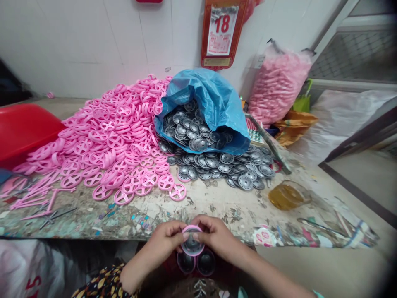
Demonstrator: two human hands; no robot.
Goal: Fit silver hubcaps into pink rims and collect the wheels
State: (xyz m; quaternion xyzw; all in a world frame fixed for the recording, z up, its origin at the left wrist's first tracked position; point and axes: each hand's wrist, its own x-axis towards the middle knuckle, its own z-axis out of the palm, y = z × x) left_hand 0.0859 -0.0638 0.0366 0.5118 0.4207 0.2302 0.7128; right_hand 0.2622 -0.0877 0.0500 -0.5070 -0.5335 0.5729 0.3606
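Between my two hands, just in front of the table's near edge, is a toy wheel (192,244) with a pink rim and a grey disc in its middle. My left hand (169,236) grips its left side, the thumb lying on the disc. From the right, my right hand (214,236) holds it with the thumb pressed on the disc too. Below it show two more pink-rimmed wheels with dark centres, one at the left (185,265) and another at the right (206,263). What they rest on is mostly hidden.
A heap of pink wheel rims (114,140) covers the table's left. Grey discs (226,163) spill from a blue bag (214,95). A glass with amber liquid (287,195) stands right, pink sticks (34,198) lie left by a red tub (27,128). A pink-filled sack (279,82) leans behind.
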